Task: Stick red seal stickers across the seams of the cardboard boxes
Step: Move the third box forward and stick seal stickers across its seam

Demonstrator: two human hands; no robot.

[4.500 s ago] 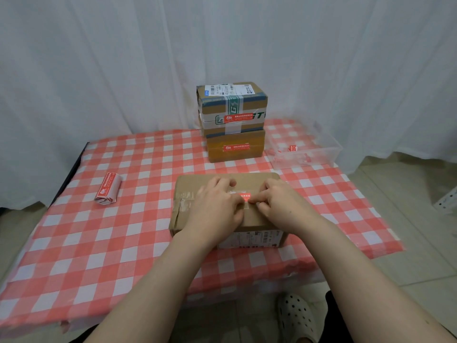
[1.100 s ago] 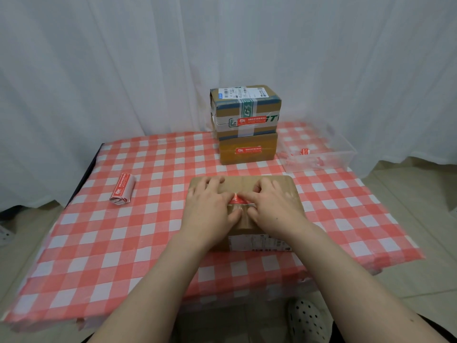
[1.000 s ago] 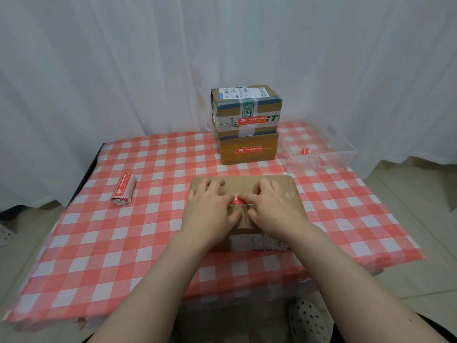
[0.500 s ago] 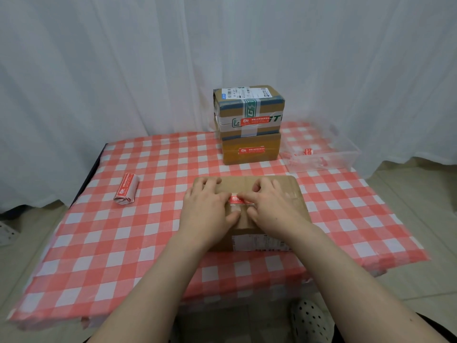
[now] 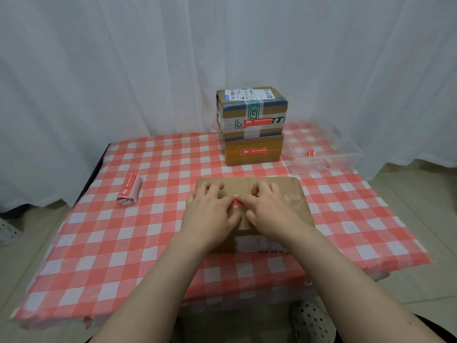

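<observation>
Your main risk is a crooked or creased red seal sticker (image 5: pixel 237 203). Only a small strip of it shows on top of the near box (image 5: pixel 293 194), between your two hands. The seam it should bridge is mostly hidden under them. If one end goes down before the other is lined up, the sticker may land beside the seam instead of across it, or trap a wrinkle. Peeling it back would likely tear it. Uneven pressure could also slide the near box on the checked tablecloth (image 5: pixel 148 231), since only your palms brace it.

Your left hand (image 5: pixel 210 214) lies on the left half of the near box's top. Its fingers are fairly straight, spread and flat to the cardboard, and thumb and forefinger reach the sticker's left end. Your right hand (image 5: pixel 270 211) sits on the right half, fingers curled at the knuckles, forefinger stretched over the sticker's right end. Whether it pinches that end or just presses it down cannot be told from this view. The two hands nearly touch at the sticker.

Behind the near box, two stacked boxes (image 5: pixel 254 112) already carry red seals on their front faces. The sticker roll (image 5: pixel 129 191) lies well to the left of the near box. A clear tray (image 5: pixel 324 162) stands behind it, to the right.
</observation>
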